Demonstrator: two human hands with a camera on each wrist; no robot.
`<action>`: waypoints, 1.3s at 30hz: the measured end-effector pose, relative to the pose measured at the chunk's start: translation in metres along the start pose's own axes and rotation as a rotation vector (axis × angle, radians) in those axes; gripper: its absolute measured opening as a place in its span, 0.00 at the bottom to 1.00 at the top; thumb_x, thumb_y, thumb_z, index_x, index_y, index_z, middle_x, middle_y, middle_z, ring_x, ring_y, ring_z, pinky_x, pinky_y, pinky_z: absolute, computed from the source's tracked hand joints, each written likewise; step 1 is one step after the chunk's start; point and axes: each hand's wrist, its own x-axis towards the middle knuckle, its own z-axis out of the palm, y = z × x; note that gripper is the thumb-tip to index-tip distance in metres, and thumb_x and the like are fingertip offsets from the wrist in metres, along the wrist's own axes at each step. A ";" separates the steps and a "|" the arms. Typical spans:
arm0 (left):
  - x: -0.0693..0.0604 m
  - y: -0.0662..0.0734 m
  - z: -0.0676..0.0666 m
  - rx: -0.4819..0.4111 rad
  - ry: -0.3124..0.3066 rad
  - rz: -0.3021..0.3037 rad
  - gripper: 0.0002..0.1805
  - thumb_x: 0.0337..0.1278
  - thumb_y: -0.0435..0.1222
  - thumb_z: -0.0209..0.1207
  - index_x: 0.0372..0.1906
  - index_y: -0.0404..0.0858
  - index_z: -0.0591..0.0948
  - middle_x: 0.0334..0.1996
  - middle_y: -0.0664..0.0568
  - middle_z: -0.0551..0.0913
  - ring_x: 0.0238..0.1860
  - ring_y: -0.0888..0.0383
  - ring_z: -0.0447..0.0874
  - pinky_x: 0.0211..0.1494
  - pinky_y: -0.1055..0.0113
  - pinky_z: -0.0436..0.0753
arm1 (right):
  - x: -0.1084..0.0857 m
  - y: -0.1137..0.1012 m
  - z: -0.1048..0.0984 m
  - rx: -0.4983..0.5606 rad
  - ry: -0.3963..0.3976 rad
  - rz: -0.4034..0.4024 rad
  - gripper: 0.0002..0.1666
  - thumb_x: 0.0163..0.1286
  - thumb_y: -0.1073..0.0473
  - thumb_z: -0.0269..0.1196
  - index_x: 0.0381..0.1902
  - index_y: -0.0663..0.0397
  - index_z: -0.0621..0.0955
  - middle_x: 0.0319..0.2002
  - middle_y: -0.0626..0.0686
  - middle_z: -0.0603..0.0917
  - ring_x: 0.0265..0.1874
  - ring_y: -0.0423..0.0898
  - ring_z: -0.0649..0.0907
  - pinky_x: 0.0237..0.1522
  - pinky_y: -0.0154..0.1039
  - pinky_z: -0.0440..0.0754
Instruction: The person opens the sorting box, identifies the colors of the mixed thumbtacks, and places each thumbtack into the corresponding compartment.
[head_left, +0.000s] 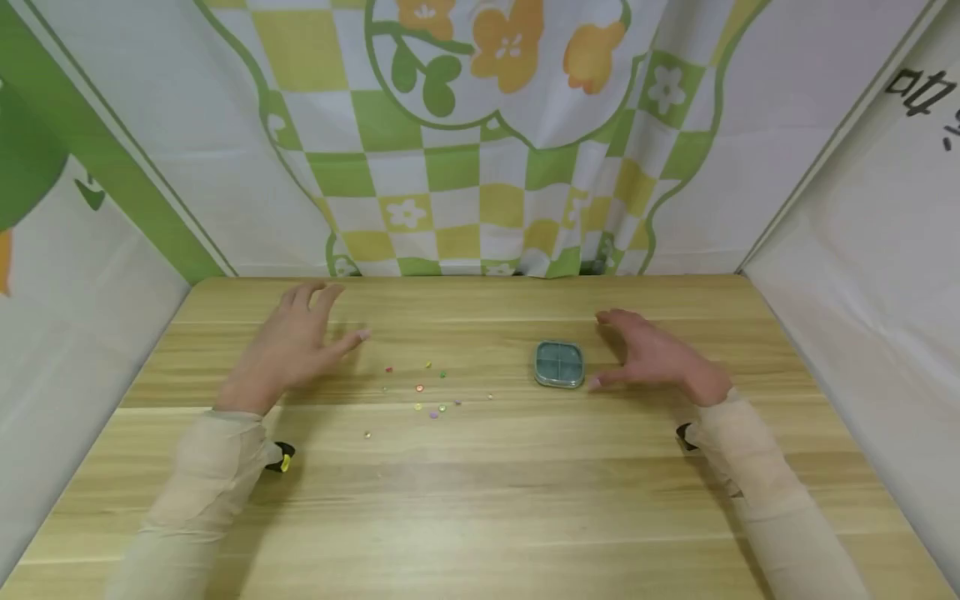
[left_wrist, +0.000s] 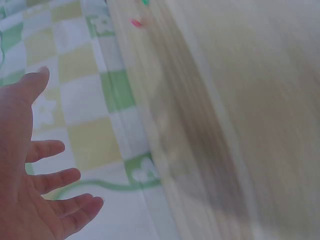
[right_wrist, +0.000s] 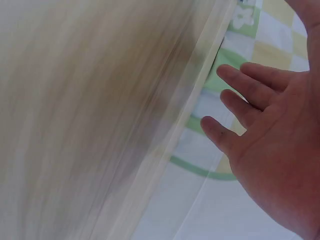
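My left hand [head_left: 292, 343] hovers above the table's left side, fingers spread, holding nothing. In the left wrist view the left hand [left_wrist: 40, 185] shows its fingers apart and its palm bare. Right of it, several tiny coloured pieces [head_left: 420, 387] lie scattered on the wood; they are too small to tell their kind. A small square greenish box [head_left: 558, 364] with four compartments and a clear rim sits right of the middle. Just to its right is my right hand [head_left: 651, 352], fingers and thumb apart, not touching the box. The right wrist view shows the right hand [right_wrist: 270, 130] with nothing in it.
The wooden table [head_left: 480, 500] ends at the back against a checked, flowered cloth [head_left: 480, 175]. Pale cloth walls [head_left: 877, 275] stand along both sides. A dark strap piece with yellow [head_left: 283, 457] hangs under the left wrist.
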 end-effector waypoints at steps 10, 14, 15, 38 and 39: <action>0.007 0.032 0.005 0.020 0.026 0.109 0.47 0.70 0.66 0.54 0.78 0.34 0.66 0.73 0.32 0.68 0.74 0.29 0.65 0.74 0.31 0.68 | 0.004 -0.012 0.008 -0.040 0.015 -0.053 0.68 0.51 0.40 0.83 0.77 0.71 0.63 0.74 0.75 0.68 0.75 0.75 0.65 0.77 0.70 0.61; 0.007 0.036 0.007 -0.007 0.005 0.107 0.47 0.71 0.66 0.53 0.78 0.35 0.66 0.73 0.33 0.69 0.73 0.30 0.67 0.74 0.33 0.69 | 0.007 -0.016 0.014 -0.059 0.031 -0.054 0.70 0.48 0.39 0.83 0.78 0.67 0.62 0.69 0.72 0.71 0.71 0.72 0.69 0.75 0.69 0.65; 0.007 0.038 0.008 -0.014 -0.002 0.106 0.47 0.71 0.66 0.52 0.78 0.35 0.66 0.74 0.33 0.68 0.73 0.31 0.67 0.74 0.33 0.69 | 0.007 -0.018 0.016 -0.063 0.031 -0.060 0.70 0.48 0.39 0.84 0.78 0.67 0.63 0.67 0.71 0.72 0.69 0.71 0.70 0.74 0.68 0.67; 0.036 0.108 0.023 -0.149 -0.043 0.174 0.39 0.72 0.62 0.56 0.74 0.39 0.73 0.71 0.39 0.76 0.73 0.39 0.74 0.74 0.41 0.75 | 0.024 -0.050 0.026 -0.044 -0.045 -0.075 0.47 0.58 0.46 0.79 0.67 0.68 0.75 0.62 0.66 0.77 0.59 0.60 0.78 0.60 0.55 0.81; 0.038 0.113 0.023 -0.151 -0.046 0.184 0.39 0.72 0.62 0.55 0.74 0.40 0.73 0.71 0.39 0.76 0.73 0.39 0.74 0.73 0.41 0.75 | 0.024 -0.051 0.026 -0.046 -0.041 -0.080 0.46 0.57 0.47 0.78 0.66 0.69 0.75 0.61 0.66 0.78 0.57 0.60 0.79 0.59 0.54 0.82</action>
